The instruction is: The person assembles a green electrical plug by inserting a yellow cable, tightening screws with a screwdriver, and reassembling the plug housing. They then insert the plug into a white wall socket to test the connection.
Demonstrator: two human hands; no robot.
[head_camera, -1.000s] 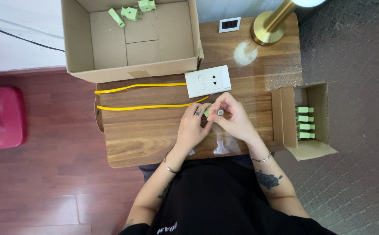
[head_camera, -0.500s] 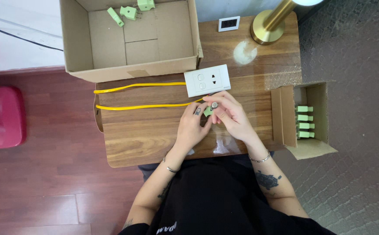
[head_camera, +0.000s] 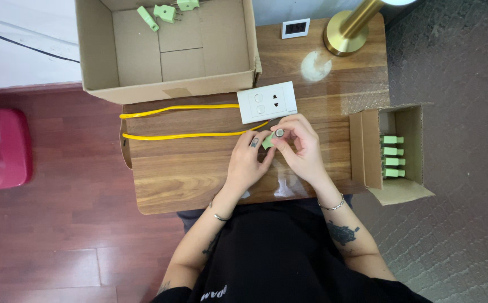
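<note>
Both hands, left hand (head_camera: 248,161) and right hand (head_camera: 300,147), pinched 1 green plug (head_camera: 267,141) between fingertips, steadying it just below the white socket (head_camera: 267,102) and yellow cable (head_camera: 188,134).

A home room used as a workbench: wooden side table (head_camera: 199,174), brass lamp base (head_camera: 345,35), carpet (head_camera: 463,235), cardboard boxes (head_camera: 165,50) beyond the fingers.

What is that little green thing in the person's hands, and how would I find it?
Find the wooden table, then the white socket plate with yellow cables. Just below it, both hands pinch a small green plug. Unlike the other green plugs, which sit in cardboard boxes, this one is held.
</note>
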